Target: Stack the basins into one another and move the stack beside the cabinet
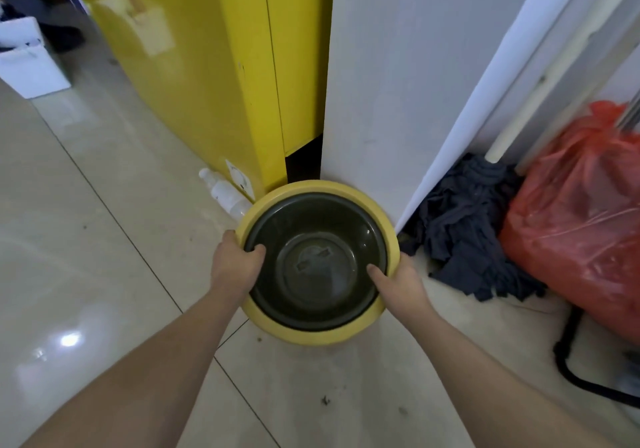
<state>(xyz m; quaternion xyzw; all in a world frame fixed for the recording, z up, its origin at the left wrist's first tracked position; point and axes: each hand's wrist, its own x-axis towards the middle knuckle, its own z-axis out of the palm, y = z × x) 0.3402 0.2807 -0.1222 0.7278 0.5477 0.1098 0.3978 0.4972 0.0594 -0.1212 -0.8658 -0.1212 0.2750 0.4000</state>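
Observation:
A dark basin (318, 233) sits nested inside a yellow basin (322, 335); only the yellow rim shows around it. The stack is low over the tiled floor, right in front of the yellow cabinet (221, 77) and the white panel (398, 84) beside it. My left hand (235, 267) grips the stack's left rim, thumb inside the dark basin. My right hand (401, 283) grips the right rim the same way. I cannot tell whether the stack rests on the floor.
A clear plastic bottle (225, 193) lies at the cabinet's foot, left of the stack. A dark mop head (464, 226) and a red plastic bag (581, 219) are on the right. A black hose (575, 375) lies lower right, and a white box (27, 60) stands far left.

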